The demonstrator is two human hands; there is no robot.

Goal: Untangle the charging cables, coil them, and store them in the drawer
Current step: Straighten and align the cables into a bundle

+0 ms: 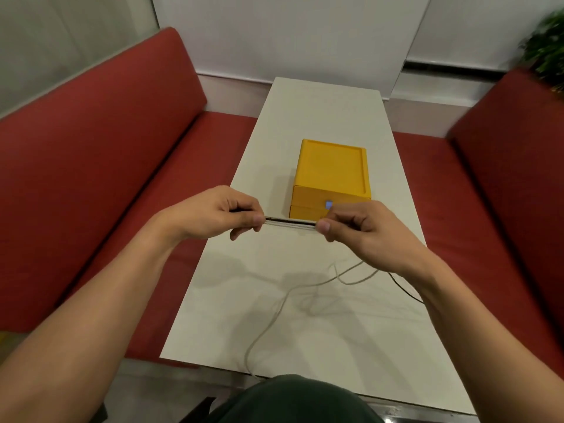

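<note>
Above the white table (311, 111), my left hand (213, 213) and my right hand (357, 227) pinch a taut bundle of cables (290, 223) between them, white and dark strands side by side. A loose white cable (274, 319) trails from under my right hand across the table and off its near edge. A black cable (406, 290) shows beside my right wrist. Behind my hands stands a yellow drawer box (332, 169), its two drawers shut; a small blue tab (329, 204) is on the front.
Red bench seats (100, 154) run along both sides of the narrow table. A green plant (546, 47) sits at the far right. A white wall closes the far end. My dark-clothed lap (293, 398) is at the near edge.
</note>
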